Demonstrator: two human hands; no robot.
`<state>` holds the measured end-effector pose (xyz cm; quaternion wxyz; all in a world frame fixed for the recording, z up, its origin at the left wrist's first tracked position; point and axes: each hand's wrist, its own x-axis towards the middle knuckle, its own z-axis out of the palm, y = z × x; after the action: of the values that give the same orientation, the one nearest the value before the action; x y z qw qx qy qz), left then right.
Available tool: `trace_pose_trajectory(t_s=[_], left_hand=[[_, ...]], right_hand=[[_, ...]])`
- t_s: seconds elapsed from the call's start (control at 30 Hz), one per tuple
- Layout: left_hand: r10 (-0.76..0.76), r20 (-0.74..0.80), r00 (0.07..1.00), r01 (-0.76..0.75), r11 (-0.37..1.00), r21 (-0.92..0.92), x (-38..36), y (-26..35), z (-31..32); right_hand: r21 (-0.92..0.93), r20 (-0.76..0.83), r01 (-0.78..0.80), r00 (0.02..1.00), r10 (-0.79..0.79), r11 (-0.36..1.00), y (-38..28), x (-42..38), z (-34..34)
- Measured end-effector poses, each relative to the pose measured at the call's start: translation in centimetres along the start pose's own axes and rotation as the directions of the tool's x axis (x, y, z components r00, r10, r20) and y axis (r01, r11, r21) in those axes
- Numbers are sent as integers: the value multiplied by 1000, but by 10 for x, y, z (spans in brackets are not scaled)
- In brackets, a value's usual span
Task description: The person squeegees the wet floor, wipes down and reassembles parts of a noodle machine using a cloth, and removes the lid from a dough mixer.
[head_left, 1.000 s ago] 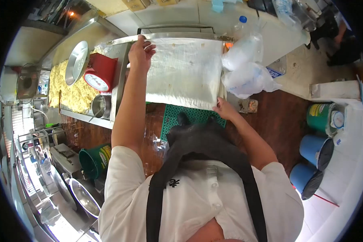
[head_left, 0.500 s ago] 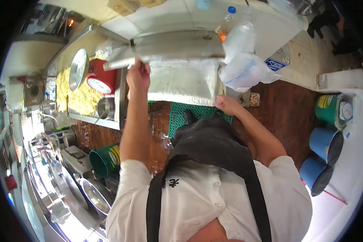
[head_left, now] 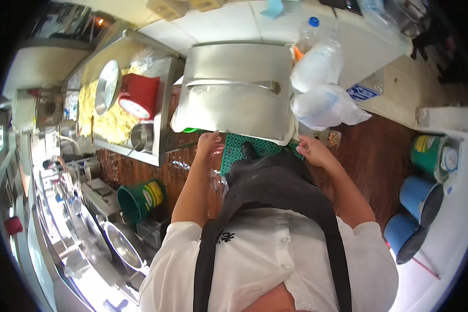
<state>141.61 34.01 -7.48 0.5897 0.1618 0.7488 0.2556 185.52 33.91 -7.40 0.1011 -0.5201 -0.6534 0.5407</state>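
Showing a broad metal lid (head_left: 236, 112) at the centre of the scene, lying over a pale sheet (head_left: 290, 138) with only the margins of the latter exposed, chiefly at the left and near right corners. Note, across the far half of the lid, a long bar handle (head_left: 229, 82), well apart from both hands. Placing the left hand (head_left: 211, 144) just beside the near edge of the lid, fingers loosely bent and parted, with nothing visible in the grasp. Placing the right hand (head_left: 315, 151) at the near right corner, fingers curled towards the pale sheet; cannot tell from this view whether pinching the sheet or merely close to it.

Observe at left a metal tray (head_left: 164, 104) of yellow noodles (head_left: 106, 125), with a red scale (head_left: 139, 95) bearing a tilted round dish (head_left: 108, 87), and, nearer, a small metal pot (head_left: 142, 136). Compare at right two white plastic bags (head_left: 325, 106), just beside the lid, with a blue-capped bottle (head_left: 309, 37) partly behind at the far end. Find below, nearer than the lid, a green perforated mat (head_left: 233, 154) on a brown floor (head_left: 361, 148), partly hidden by a dark apron (head_left: 275, 184). See also a green bucket (head_left: 140, 201) at near left and two blue bins (head_left: 415, 193) at near right.
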Motion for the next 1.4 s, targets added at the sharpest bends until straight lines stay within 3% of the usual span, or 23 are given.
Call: trace_pose_trajectory(t_s=[0.07,0.1,0.17,0.27,0.37,0.47,0.57,0.67,0.77,0.97,1.1,1.23,1.33,1.4], left_hand=[[128,-101,987,-139,985,-103,-2,-2,4],[187,-148,971,-208,967,-145,-1,-6,4],[244,-215,946,-256,966,-30,12,-16,-4],[311,-220,925,-318,948,2,-4,-10,0],[350,-217,911,-355,935,18,-13,-1,-7],[398,-159,904,-408,912,-35,-19,13,-17],[449,-56,892,-448,894,24,-4,25,-33],[484,57,873,-484,875,-23,10,42,-48],[507,166,846,-519,854,34,29,64,-69],[529,266,806,-570,815,106,56,104,-130],[493,302,816,-546,829,122,80,109,-165],[459,373,806,-534,837,123,98,121,-175],[521,389,759,-588,806,67,100,128,-162],[572,410,710,-665,736,125,104,128,-148]], right_hand=[[6,32,1,999,-1,1000,-22,17,1],[-114,-8,47,999,-49,992,-27,26,9],[-355,-90,101,986,-142,929,-35,44,25],[-370,89,115,992,-88,922,-58,58,30],[-350,156,113,986,-61,930,-76,51,31],[-281,255,79,967,-4,956,-102,36,19],[-266,277,74,961,2,961,-128,25,6],[-343,107,125,990,-93,931,-135,30,15],[-300,88,-31,994,61,954,-173,52,21],[-265,-32,10,999,-19,964,-231,90,71],[-221,-60,-61,997,48,973,-252,95,94],[-194,-132,-129,986,104,973,-258,89,104],[-164,-151,-119,984,94,979,-251,83,118],[-152,-179,-142,977,114,978,-253,77,120]])
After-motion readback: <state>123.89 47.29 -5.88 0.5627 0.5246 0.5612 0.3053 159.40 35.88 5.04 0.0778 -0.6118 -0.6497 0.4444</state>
